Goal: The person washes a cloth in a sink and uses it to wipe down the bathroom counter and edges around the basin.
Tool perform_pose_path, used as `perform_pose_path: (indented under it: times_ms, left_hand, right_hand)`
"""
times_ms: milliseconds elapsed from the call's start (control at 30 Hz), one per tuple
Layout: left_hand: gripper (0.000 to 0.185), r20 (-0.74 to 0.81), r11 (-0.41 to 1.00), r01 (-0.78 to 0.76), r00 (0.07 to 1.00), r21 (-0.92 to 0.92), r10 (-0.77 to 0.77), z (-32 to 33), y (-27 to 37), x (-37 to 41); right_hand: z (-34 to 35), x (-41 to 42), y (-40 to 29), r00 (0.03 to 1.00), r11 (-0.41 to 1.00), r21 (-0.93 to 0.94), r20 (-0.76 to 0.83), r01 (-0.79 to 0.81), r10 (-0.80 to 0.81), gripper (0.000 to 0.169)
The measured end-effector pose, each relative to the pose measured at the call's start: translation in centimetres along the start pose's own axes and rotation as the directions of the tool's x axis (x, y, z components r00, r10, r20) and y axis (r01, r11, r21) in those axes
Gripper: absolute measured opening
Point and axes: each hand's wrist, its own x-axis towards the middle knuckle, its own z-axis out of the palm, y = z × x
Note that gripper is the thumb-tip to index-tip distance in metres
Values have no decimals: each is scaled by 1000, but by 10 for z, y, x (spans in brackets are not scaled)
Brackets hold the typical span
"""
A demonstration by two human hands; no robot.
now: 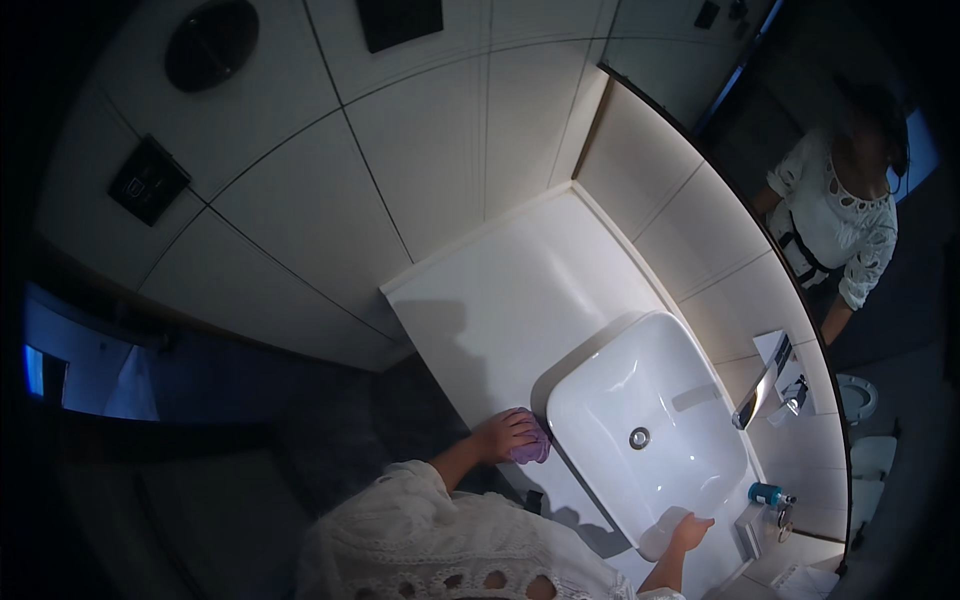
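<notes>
My left hand [501,436] is closed around a bunched purple cloth [532,441] at the outer side of the white washbasin [645,390], low over the counter's front edge. At the basin's near right corner is my right hand [691,531], with fingers extended over the rim and no object visible in it. The basin has a metal drain [639,438] in its floor and holds no visible objects. A wall-mounted chrome faucet [761,386] reaches out toward the basin from the tiled wall.
The white countertop [510,277] stretches left of the basin to a tiled wall. A teal bottle [765,493] and a light box [754,529] stand at the basin's right. A mirror [795,187] above reflects a person in a white top. Dark fixtures are on the left wall.
</notes>
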Motion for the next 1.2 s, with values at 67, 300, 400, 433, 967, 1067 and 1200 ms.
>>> perform_pose_path:
  times_ms: [67,300,400,433,967,1067,1200]
  left_hand:
    - [50,-15,996,60,998,65,-59,-8,-19,-3]
    - [46,-485,868,438,826,232,-287,-78,-157,-11]
    - [45,-589,842,496,752,211,-296,-87,-203,4]
    - [45,-605,834,504,743,227,-284,-90,-213,3]
    - [54,-361,686,247,932,684,24,-87,-262,47]
    - [47,-310,766,169,950,620,41,-90,-241,125]
    - [36,-365,782,89,913,617,183,-104,-242,204]
  right_hand:
    - [32,26,43,996,989,126,49,71,-78,60]
    - [148,31,144,960,556,829,197,-56,-198,54]
    - [190,14,186,955,356,912,266,-206,-128,55]
    - [194,-5,182,975,475,867,210,-153,-69,64]
    - [192,-77,8,974,294,929,216,-226,65,67]
    - [189,-73,-8,974,225,947,218,-228,66,65]
    - [185,-68,-40,970,146,959,244,-244,20,62]
